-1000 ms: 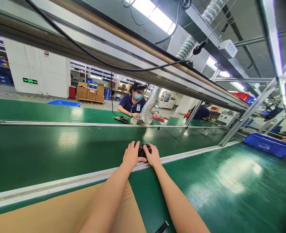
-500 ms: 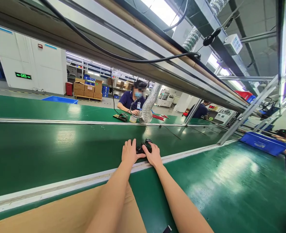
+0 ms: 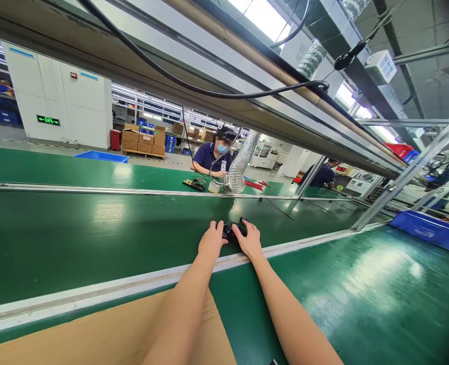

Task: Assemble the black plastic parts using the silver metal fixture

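Note:
Several small black parts (image 3: 229, 231) lie bunched together on the green belt surface (image 3: 151, 228), just past the white metal edge strip. From the left, my left hand (image 3: 211, 244) curls round them, its fingers on the far side and the thumb near. My right hand (image 3: 250, 240) closes on the same bunch from the right, its thumb laid across the top. Both hands hide much of the parts, so their exact kind cannot be made out. A brown cardboard sheet (image 3: 125, 334) lies below my left forearm.
A co-worker (image 3: 211, 156) sits across the belt behind a silver flexible duct (image 3: 240, 167). Red sticks (image 3: 254, 184) and a dark tool-like item (image 3: 196, 183) lie there. A blue bin (image 3: 427, 229) stands at right. A low overhead beam (image 3: 224, 101) with a black cable crosses above.
My view has turned slightly left, so the scene sits further right. Both hands are still at the black parts, the left thumb drawn in a little closer to its fingers.

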Motion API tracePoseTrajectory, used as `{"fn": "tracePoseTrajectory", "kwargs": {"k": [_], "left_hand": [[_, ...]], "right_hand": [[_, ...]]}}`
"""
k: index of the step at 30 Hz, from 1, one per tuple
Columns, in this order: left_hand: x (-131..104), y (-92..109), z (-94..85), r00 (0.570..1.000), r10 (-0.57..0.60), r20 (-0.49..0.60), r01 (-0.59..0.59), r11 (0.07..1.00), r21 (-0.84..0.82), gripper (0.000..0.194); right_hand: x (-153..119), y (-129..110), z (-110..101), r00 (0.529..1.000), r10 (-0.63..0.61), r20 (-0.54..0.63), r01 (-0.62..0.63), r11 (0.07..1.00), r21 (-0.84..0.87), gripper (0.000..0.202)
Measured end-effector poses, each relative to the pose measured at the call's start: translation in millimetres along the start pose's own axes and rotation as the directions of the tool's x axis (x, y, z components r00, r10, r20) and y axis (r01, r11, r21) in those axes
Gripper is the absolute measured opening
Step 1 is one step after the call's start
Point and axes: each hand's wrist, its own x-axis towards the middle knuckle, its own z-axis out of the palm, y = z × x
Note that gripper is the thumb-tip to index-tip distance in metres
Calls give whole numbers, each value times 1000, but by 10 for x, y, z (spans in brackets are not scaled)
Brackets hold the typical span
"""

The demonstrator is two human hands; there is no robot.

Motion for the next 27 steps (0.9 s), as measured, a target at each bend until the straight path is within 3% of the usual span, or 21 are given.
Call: {"fn": "tracePoseTrajectory", "kwargs": {"k": [5,11,18,27], "left_hand": [[-1,-44,49,998,61,-11,-61,998,-14,54],[7,-39,59,991,125,-56,-124,992,12,33],[15,-20,66,982,162,-94,-158,986,49,19],[-27,2,-13,975,198,-100,-188,977,96,17]], "right_hand": [[-9,4,14,999,35,-35,-37,997,-61,82],[-71,-28,71,977,149,-151,-172,973,-153,91],[-75,2,101,993,95,-67,-107,972,-211,99],[-74,-28,109,988,119,-101,-142,955,-260,96]]}}
